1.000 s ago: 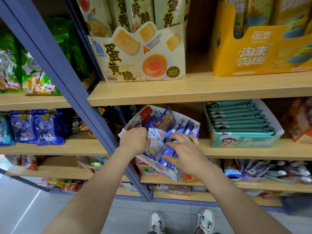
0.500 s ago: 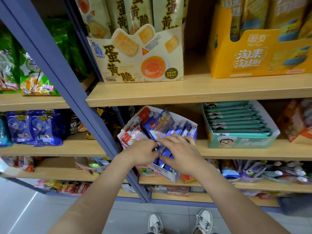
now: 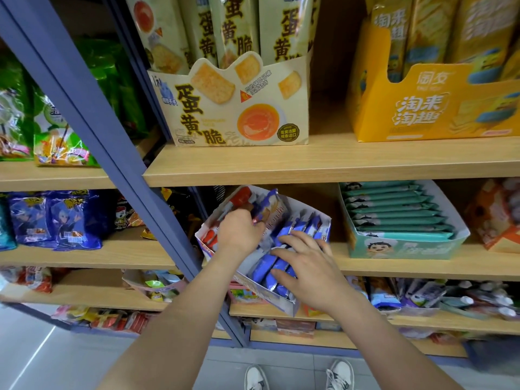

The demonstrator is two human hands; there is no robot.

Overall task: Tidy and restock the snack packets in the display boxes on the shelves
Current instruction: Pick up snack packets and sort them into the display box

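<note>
A white display box of blue and white snack packets juts out, tilted, over the front edge of the middle shelf. My left hand reaches into the box's left side and grips an upright blue and white packet near its lower end. My right hand lies flat with spread fingers on the row of blue packets at the box's right. Red packets show at the box's far left.
A teal box of green packets stands right of the white box. Above are a cream egg-yolk cracker box and a yellow box. A slanted blue shelf post crosses left of my hands. Bagged snacks fill the left shelves.
My left hand has moved up and back to the upright packet and closed on it. My right hand has spread flat over the blue packets. The view has shifted closer.
</note>
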